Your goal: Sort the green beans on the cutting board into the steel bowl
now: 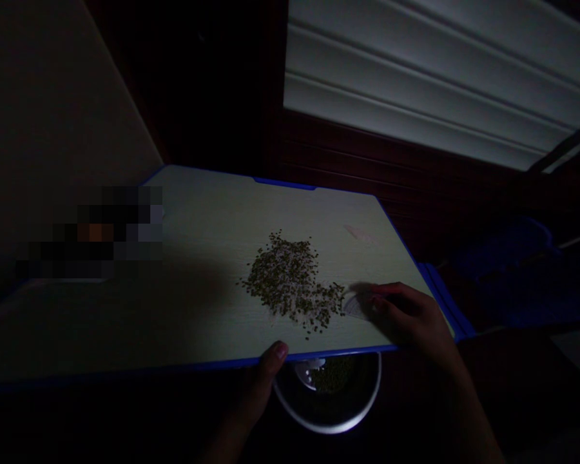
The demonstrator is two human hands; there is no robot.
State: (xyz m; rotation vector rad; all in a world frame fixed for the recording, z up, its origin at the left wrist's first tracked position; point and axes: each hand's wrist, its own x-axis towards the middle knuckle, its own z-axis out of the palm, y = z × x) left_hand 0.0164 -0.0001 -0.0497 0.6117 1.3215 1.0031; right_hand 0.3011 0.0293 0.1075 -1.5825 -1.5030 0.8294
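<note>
A loose pile of small dark green beans (285, 274), like mung beans, lies spread on the pale tabletop (212, 212). At the pile's right side, my right hand (410, 316) pinches a thin see-through plastic piece that looks like a protractor (356, 305); its edge reaches the nearest beans. My left hand (265, 370) is at the table's front edge, thumb laid over the blue rim, other fingers hidden. Close beside it, below the edge, is a round metal bowl (336, 428) holding more green beans and a shiny pale object (309, 374) I cannot make out.
The light is dim. Blue trim (285, 184) borders the table. A pixelated patch (96, 232) covers something at the left. Behind stand dark wood and white slatted panels (406, 77). A blue plastic item (507, 245) is at the right.
</note>
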